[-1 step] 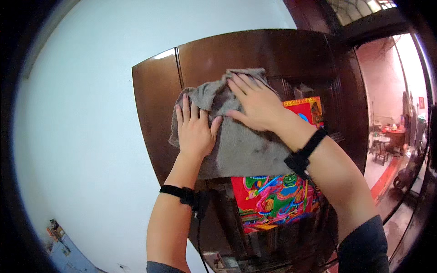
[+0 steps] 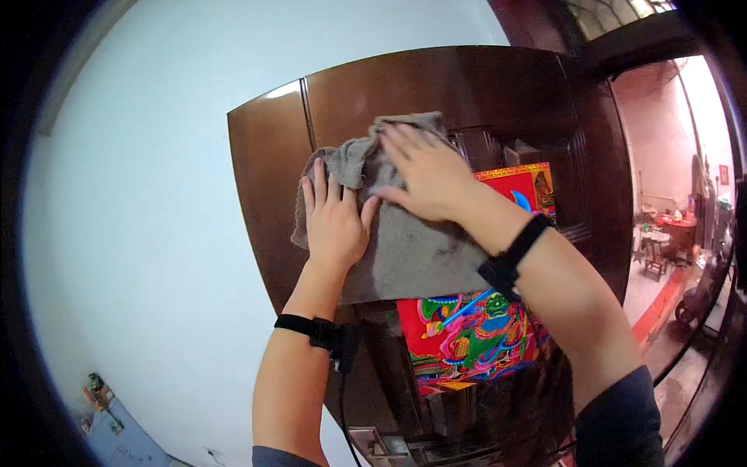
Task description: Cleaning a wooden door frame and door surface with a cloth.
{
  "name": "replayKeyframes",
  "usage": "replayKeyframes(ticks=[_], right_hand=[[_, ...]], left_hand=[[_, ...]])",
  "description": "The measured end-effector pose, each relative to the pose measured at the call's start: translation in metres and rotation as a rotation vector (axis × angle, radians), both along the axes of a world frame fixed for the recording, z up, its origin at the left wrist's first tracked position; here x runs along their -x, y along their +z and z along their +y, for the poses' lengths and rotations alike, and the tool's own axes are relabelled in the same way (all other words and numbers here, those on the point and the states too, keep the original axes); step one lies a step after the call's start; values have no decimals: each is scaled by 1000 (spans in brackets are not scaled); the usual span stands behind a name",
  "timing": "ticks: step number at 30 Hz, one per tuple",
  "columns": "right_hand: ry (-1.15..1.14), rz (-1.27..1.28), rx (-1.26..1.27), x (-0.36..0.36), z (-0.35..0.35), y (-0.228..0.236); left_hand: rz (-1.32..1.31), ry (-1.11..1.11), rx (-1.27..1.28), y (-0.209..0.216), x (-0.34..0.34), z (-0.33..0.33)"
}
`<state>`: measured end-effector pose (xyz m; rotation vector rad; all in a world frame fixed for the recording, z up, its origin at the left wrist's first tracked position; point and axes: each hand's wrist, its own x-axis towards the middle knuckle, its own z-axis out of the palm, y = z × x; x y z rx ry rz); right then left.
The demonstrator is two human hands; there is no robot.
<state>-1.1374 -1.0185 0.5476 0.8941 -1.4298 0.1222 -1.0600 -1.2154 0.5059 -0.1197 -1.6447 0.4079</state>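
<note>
Cloth (image 2: 420, 261) lies against brown door (image 2: 498, 78) | left hand (image 2: 336, 224) rests on it, spread wide | right hand (image 2: 432, 177) likewise, higher

Hands (image 2: 338, 226) (image 2: 436, 179) outstretched, right one seemingly flat

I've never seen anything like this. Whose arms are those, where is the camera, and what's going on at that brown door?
There's no machine arm here: these are a person's own bare left hand and right hand. The view comes from a wide camera worn on the head, so straight edges look curved. Both hands lie spread on a grey cloth, which is against the dark brown door and bunched near its top. The cloth hides part of a colourful, mostly red poster on the door. Each forearm wears a black strap, one on the left and one on the right.
</note>
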Motion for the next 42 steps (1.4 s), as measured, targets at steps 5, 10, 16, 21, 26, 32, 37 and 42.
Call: replayKeyframes(ticks=[5,10,16,21,26,32,37,42], right_hand=[[238,-51,-225,-22,-58,-10],[640,-142,-203,-72,-102,-79],[1043,-382,-121,-135,-99,-226],[1338,-454,-242,-221,-95,-286],[1555,-329,-354,-291,-78,-305],[1851,-245,-446,-359,-70,-317],[2050,-202,-560,-425,-65,-329],[2108,-187,-748,-486,-55,-341]], left_hand=[[-54,-57,-126,-21,-23,-29],[-5,-31,-334,-81,-112,-37],[-130,13,-516,-202,-243,33],[-141,360,-562,-259,-356,96],[-219,701,-583,-282,-446,155],[-330,957,-595,-277,-512,222],[-420,1099,-597,-277,-576,273],[-557,1254,-790,-286,-633,320]])
